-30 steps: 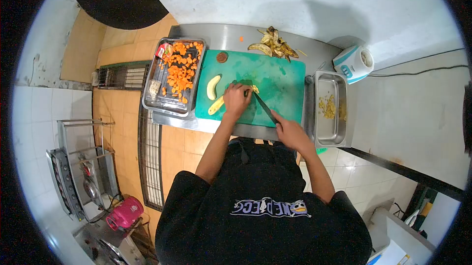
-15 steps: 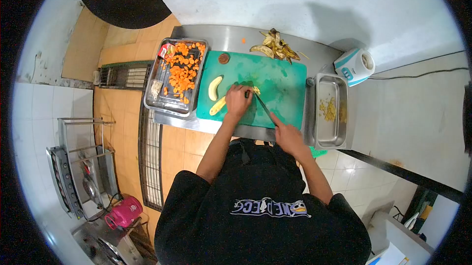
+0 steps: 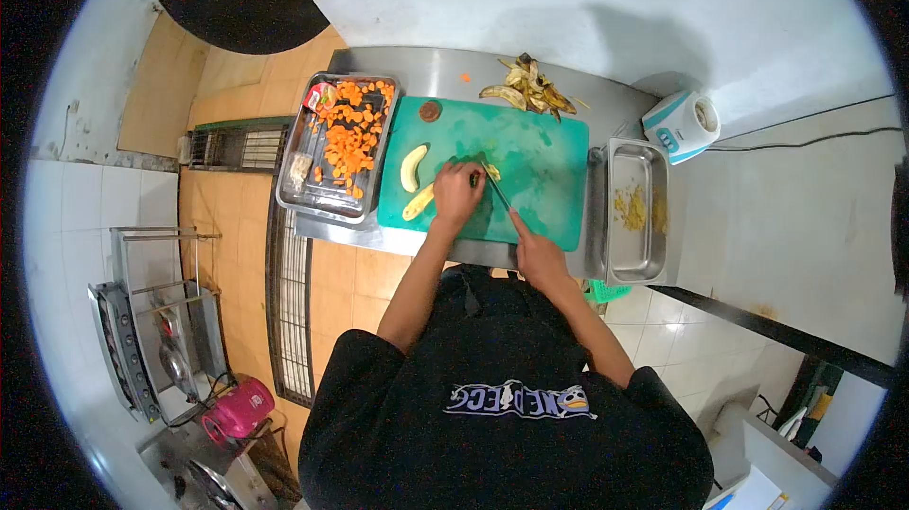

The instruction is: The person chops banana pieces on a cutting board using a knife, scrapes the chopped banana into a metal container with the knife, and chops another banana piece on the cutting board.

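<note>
On the green cutting board [image 3: 540,164], my left hand [image 3: 456,196] is closed over one end of a peeled banana [image 3: 418,202]. My right hand [image 3: 540,259] grips the handle of a knife [image 3: 498,192], whose blade lies close beside my left fingertips. Small cut banana pieces [image 3: 492,172] sit at the blade's tip. Another peeled banana [image 3: 413,168] rests to the left, and a round brown item [image 3: 430,111] is near the board's upper left corner.
A tray [image 3: 284,164] of orange slices [image 3: 350,145] stands left of the board. Banana peels [image 3: 532,89] lie behind it. At the right are a metal pan [image 3: 622,264] with yellow pieces [image 3: 630,208] and a white-and-blue appliance [image 3: 682,125].
My right hand has moved left and slightly down with the knife, which now stands at a steeper angle. My left hand has stayed nearly in place on the banana.
</note>
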`<state>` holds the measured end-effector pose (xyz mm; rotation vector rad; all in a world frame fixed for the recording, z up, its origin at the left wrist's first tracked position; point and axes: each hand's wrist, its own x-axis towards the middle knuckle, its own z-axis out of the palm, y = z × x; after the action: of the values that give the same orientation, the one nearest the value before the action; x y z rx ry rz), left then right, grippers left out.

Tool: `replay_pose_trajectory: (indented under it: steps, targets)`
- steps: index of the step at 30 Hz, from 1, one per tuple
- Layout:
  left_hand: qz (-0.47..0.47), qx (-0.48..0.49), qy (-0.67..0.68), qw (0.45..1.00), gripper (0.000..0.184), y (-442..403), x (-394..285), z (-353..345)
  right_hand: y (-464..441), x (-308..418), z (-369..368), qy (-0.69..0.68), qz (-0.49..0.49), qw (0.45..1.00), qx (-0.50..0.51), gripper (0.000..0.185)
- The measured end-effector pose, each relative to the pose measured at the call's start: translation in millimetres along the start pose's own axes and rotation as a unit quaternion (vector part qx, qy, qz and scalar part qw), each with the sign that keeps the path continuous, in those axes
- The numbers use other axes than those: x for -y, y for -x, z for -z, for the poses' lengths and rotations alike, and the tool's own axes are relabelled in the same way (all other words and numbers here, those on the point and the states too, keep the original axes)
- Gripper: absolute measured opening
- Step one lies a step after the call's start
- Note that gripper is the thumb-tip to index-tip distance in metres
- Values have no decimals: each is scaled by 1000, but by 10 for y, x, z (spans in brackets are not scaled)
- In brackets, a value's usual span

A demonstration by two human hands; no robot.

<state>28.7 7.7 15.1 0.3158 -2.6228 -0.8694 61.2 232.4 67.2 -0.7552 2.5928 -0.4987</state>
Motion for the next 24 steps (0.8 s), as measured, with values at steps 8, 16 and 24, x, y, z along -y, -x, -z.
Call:
replay_pose_trajectory:
  steps: [8, 16, 24]
  targets:
    - [8, 17, -7, 1000, 10, -16, -15, -12, 5, 194, 616, -36, -6, 999, 35, 61]
    - [-4, 5, 30, 1000, 11, -3, -4, 38, -6, 140, 344, -28, -39, 996, 73, 66]
    - [8, 23, -5, 1000, 11, -7, 13, -41, 55, 140, 532, -31, -36, 998, 41, 62]
